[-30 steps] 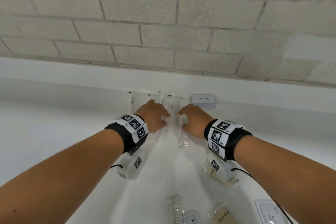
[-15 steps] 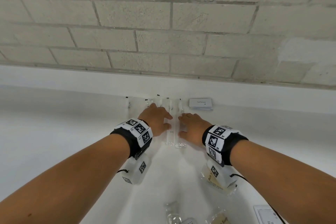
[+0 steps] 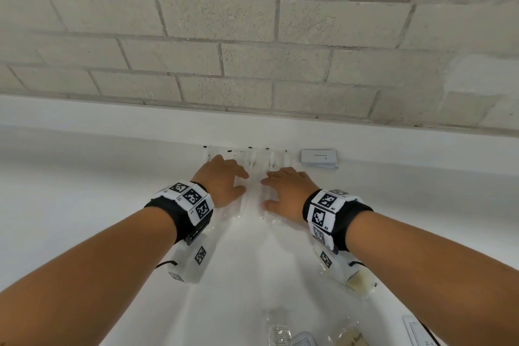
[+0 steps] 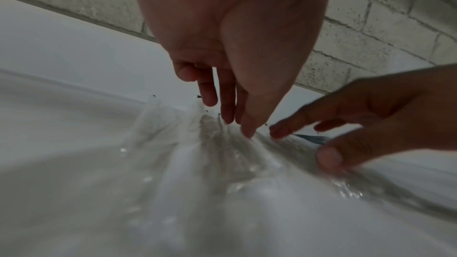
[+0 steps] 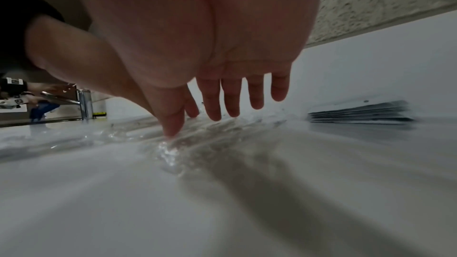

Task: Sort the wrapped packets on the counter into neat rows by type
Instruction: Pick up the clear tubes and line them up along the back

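Several clear-wrapped toothbrush packets (image 3: 254,177) lie side by side against the back ledge of the white counter (image 3: 84,205). My left hand (image 3: 222,180) lies flat on the left ones, fingers straight, fingertips (image 4: 247,130) touching the plastic (image 4: 210,153). My right hand (image 3: 286,191) lies flat on the right ones, with its thumb (image 5: 173,124) pressing the crinkled wrap (image 5: 173,153) and the other fingers spread above it. A stack of white toothpaste packets (image 3: 319,158) sits just right of this row, also seen in the right wrist view as a stack (image 5: 358,112).
Near the bottom of the head view lie a clear-wrapped packet (image 3: 278,331), a wrapped soap packet (image 3: 351,337), another soap packet (image 3: 359,282) below my right wrist, and a white carton (image 3: 415,331). A block wall (image 3: 252,36) rises behind the ledge. A chrome tap (image 5: 84,105) stands far left.
Both hands slid forward toward the ledge, pushing the clear packets back. The gap between my hands narrowed and the packets between them now lie straighter.
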The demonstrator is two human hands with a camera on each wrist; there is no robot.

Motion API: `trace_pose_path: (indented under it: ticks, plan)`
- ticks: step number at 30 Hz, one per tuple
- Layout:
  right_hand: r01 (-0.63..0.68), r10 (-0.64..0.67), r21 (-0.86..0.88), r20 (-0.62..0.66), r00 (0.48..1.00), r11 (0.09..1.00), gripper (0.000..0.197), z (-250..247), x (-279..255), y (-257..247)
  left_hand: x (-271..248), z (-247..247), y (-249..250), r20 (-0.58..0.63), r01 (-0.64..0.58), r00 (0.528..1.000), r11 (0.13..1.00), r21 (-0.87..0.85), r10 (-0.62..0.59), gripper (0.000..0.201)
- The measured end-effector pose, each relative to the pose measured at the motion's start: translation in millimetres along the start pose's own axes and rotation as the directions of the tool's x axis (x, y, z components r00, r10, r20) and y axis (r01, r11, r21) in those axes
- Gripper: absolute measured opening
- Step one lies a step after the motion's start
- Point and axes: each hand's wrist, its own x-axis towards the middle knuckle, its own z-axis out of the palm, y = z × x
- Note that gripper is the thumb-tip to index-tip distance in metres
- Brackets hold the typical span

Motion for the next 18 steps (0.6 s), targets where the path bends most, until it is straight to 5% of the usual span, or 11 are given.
trace_pose_path:
  ticks: [18]
  plan:
    - [-0.060,0.060,0.009,0.067,0.996,0.998,0.066,8.1,5.2,2.4,13.5,6.7,2.1,0.001,-0.090,0.996,0.992,0.091,0.090,0.046]
